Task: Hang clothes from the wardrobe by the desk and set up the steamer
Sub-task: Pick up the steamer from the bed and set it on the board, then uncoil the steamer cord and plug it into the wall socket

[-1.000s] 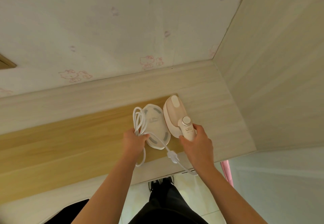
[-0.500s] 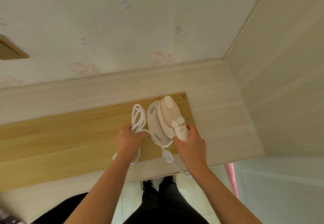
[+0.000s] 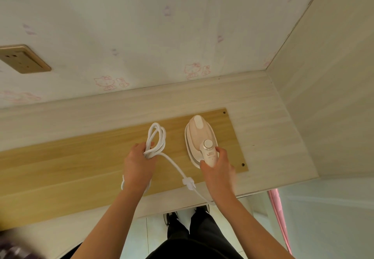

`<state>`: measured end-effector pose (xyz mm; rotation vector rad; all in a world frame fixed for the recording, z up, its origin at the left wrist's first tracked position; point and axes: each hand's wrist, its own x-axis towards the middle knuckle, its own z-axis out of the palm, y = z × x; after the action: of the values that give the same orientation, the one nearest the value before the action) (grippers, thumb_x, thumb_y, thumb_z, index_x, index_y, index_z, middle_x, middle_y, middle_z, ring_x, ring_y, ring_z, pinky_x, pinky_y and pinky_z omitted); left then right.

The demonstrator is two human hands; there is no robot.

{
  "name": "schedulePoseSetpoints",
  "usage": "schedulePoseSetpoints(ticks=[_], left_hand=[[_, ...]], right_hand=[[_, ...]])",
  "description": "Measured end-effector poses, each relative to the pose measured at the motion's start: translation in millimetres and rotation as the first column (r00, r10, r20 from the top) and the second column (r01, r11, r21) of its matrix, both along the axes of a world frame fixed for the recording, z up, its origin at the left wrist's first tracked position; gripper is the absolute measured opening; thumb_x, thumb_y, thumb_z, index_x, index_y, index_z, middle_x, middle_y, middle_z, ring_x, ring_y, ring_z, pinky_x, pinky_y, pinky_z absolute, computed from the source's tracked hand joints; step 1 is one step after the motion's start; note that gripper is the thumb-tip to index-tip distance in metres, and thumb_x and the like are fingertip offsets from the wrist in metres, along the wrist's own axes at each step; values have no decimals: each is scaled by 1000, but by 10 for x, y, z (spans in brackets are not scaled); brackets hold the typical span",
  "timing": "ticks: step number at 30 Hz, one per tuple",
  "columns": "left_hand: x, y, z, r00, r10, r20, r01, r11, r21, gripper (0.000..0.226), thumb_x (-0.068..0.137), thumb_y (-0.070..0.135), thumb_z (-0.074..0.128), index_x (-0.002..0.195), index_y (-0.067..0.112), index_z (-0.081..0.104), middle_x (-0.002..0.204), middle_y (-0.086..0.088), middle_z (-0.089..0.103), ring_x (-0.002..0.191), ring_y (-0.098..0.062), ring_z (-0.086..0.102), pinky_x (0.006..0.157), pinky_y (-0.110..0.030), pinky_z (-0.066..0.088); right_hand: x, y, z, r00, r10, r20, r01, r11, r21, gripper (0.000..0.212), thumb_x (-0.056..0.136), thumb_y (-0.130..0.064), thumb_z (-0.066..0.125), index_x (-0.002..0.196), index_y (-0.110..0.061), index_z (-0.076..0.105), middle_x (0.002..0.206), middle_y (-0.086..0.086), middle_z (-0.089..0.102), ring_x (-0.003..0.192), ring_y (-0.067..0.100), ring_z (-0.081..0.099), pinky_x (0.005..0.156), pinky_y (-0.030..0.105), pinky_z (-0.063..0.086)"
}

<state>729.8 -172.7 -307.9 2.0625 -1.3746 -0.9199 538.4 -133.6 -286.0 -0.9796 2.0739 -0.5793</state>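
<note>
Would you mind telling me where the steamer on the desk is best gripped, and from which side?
Grip the steamer by its narrow handle below the round dial, coming from the near desk edge: the handle points toward the person, and the right hand already wraps it there.

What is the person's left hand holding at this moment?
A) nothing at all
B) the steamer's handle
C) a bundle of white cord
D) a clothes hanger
C: the left hand is closed around the looped white cord, while the right hand grips the handle of the steamer on the desk.
</note>
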Motion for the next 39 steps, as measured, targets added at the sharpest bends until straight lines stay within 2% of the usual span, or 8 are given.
schedulePoseSetpoints(ticks=[12,16,21,26,30,32,36,39], left_hand=[[99,7,-30,998,-55,19,56,998,-26,9,88,13,63,90,22,63,82,5,54,70,-18,55,62,-40,48],[102,-27,-8,997,-71,-7,71,997,-9,9,85,13,65,91,20,62,82,1,56,69,-19,54,56,-30,42],[184,-105,142,996,-53,-69,59,995,86,30,75,21,79,98,17,60,87,-1,63,76,-19,60,62,-31,48],[239,-141,377,989,-97,-110,108,989,102,47,62,26,88,93,13,56,75,-3,58,66,-19,53,59,-33,44],[247,-142,515,976,-138,-166,156,983,102,64,51,40,90,102,19,59,70,0,50,67,-17,50,64,-35,45],[266,-148,548,967,-153,-206,169,984,60,68,50,50,88,98,11,60,67,-5,48,64,-17,46,60,-36,41],[245,-133,616,953,-52,-297,40,998,-47,20,89,34,63,80,16,60,59,0,46,54,-12,43,54,-32,37],[238,-136,652,941,20,-338,-51,995,-82,39,95,34,54,96,-4,59,63,-4,38,55,-15,38,52,-31,35]], right_hand=[[74,72,-17,997,-17,-79,18,1000,10,51,86,-29,65,131,-27,41,100,1,66,83,20,60,60,28,45],[72,55,-16,995,-4,-100,6,1000,18,51,86,-30,65,130,-27,39,100,3,66,81,20,60,62,31,50],[-30,-4,8,990,61,-125,-55,997,50,54,88,-35,62,133,-23,35,105,6,66,80,20,57,64,30,47],[-19,-29,113,932,267,-246,-232,959,161,77,87,-45,61,144,-13,19,131,10,46,114,28,49,84,38,47],[13,-147,329,830,335,-446,-392,919,-38,71,91,-34,57,147,-12,19,146,9,31,133,28,28,105,39,38],[69,-221,434,815,446,-371,-516,849,-113,55,95,-29,51,143,-13,29,141,6,37,132,23,29,104,36,38],[272,-301,525,707,700,-102,-707,698,-112,40,99,-35,43,130,-11,45,123,6,53,115,23,49,92,38,45],[404,-338,455,614,783,96,-775,622,-111,49,98,-40,45,140,-14,40,133,6,52,122,21,50,99,38,42]])
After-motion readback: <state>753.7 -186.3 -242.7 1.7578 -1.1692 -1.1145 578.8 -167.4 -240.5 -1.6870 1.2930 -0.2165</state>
